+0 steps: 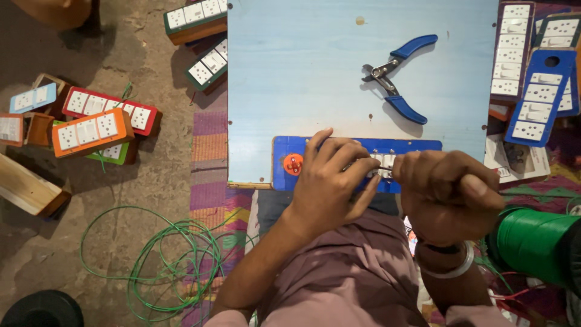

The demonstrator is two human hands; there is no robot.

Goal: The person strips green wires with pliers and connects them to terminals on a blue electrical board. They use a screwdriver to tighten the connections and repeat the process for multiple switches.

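the middle and left of the light blue board (290, 79) lie bare. blue pliers (396, 79) sit toward its right edge, and a blue switch panel (284, 158) spans its near edge.

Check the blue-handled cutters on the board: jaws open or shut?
Open: the blue-handled cutters lie flat on the light blue board, handles splayed apart.
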